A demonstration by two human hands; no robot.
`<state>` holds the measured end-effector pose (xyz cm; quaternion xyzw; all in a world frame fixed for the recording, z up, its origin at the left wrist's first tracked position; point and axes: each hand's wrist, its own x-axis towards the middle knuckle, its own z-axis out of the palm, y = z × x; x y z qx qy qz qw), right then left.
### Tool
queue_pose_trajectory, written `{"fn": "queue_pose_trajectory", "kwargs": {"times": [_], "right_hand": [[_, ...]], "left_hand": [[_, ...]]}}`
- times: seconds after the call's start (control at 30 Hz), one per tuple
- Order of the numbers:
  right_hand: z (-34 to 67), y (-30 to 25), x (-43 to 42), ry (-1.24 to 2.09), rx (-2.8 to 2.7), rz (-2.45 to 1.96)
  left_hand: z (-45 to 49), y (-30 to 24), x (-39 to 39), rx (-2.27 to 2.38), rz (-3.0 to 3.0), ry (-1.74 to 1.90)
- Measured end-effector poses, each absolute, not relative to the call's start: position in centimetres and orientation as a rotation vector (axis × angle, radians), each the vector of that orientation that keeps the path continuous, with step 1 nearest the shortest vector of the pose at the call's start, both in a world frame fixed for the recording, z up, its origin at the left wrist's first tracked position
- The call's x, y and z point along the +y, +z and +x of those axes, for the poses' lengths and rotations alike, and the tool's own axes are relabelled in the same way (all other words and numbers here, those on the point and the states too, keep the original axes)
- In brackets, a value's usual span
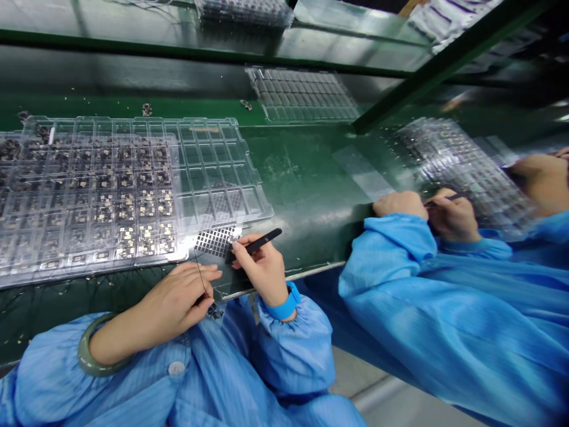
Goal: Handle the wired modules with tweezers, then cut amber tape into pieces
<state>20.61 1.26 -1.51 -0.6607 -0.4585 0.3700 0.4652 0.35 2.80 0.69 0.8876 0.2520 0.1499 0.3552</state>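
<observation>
My left hand (178, 299) is at the bench's front edge, thumb and forefinger closed on a small circuit board (216, 311) that partly shows below the thumb. A thin dark wire (201, 273) runs up past the fingers. In my right hand (264, 267) is a black pair of tweezers (267, 238), its tip end low over a sheet of small black square pads (216, 241). Whether the tips grip a pad is too small to tell. Left of the sheet lies a clear compartment tray (180, 240) filled with circuit boards.
An unfilled part of a clear tray (216, 166) extends behind the pad sheet. Another clear tray (306, 95) lies at the back, near a green post (422, 77). Loose boards (146, 110) dot the bench. To the right, a co-worker's hands (453, 216) work beside a blurred tray (471, 172).
</observation>
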Motion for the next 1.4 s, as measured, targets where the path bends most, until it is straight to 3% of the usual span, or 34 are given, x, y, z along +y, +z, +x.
{"fn": "queue_pose_trajectory", "kwargs": {"times": [1.0, 1.4], "right_hand": [[21.0, -1.7, 1.2, 0.991, -0.858, -1.45], [16.5, 3.8, -0.9, 0.95, -0.614, -1.103]], "left_hand": [[0.2, 0.1, 2.6, 0.661, 2.186, 0.407], [0.6, 2.8, 2.2, 1.017, 1.514, 1.009]]}}
